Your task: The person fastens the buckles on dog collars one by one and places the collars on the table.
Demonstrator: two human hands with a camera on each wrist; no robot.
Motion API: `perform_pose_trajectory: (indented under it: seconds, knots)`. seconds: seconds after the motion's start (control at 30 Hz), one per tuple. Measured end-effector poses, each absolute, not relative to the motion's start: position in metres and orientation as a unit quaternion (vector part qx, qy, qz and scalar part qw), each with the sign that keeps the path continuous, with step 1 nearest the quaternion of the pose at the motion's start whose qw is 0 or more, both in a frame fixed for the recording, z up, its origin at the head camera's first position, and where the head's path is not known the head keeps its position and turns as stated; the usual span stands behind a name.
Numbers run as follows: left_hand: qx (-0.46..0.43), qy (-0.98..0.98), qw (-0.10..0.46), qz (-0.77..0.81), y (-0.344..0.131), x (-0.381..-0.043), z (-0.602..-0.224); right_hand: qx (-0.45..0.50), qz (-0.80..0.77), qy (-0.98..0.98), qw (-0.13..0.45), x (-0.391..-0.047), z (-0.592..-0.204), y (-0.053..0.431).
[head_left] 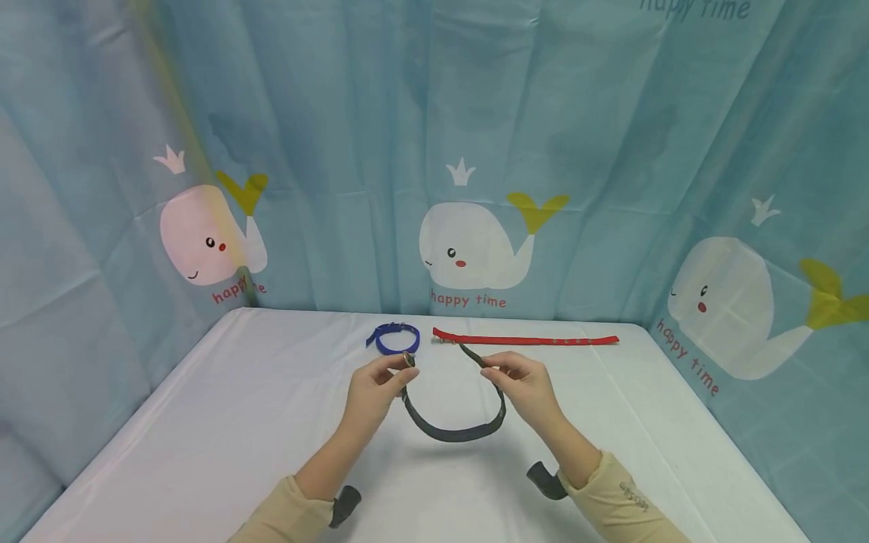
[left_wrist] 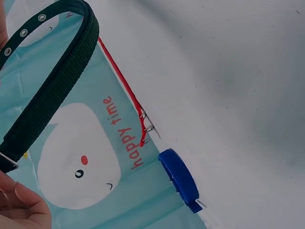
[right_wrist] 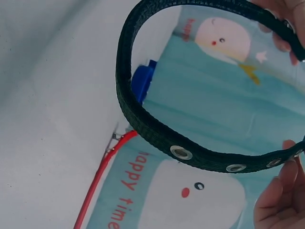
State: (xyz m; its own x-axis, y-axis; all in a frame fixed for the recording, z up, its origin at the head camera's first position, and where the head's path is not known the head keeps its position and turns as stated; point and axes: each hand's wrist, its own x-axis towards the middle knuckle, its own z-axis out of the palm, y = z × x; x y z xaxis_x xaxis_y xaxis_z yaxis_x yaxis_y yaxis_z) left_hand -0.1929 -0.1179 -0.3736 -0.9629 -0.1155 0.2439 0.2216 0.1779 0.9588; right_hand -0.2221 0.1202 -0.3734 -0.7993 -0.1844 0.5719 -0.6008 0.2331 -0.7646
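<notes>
A dark green collar (head_left: 456,435) is held up between both hands, its band hanging in a U-shaped loop above the table. My left hand (head_left: 373,388) pinches the end with the metal buckle (left_wrist: 9,161). At the other end, my right hand (head_left: 526,385) grips the tip between thumb and fingers, near a row of metal eyelets (right_wrist: 235,168). Behind the hands lies a blue collar (head_left: 394,328), curled into a ring. A red collar (head_left: 523,341) stretches out almost straight to its right, with metal fittings at its left end.
The white-covered table (head_left: 271,407) ends against a light blue curtain (head_left: 339,188) printed with whales, which also closes in both sides. Dark devices (head_left: 546,481) sit at both wrists, beside the beige sleeves (head_left: 621,494).
</notes>
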Motion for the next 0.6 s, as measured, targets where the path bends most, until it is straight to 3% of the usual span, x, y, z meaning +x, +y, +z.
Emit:
perform_pose_trajectory:
  seconds: [0.6]
  knots:
    - [-0.079, -0.773, 0.139, -0.614, -0.1096, -0.1887, -0.3734, 0.339, 0.510, -0.761, 0.213, -0.2154, -0.3678, 0.1099]
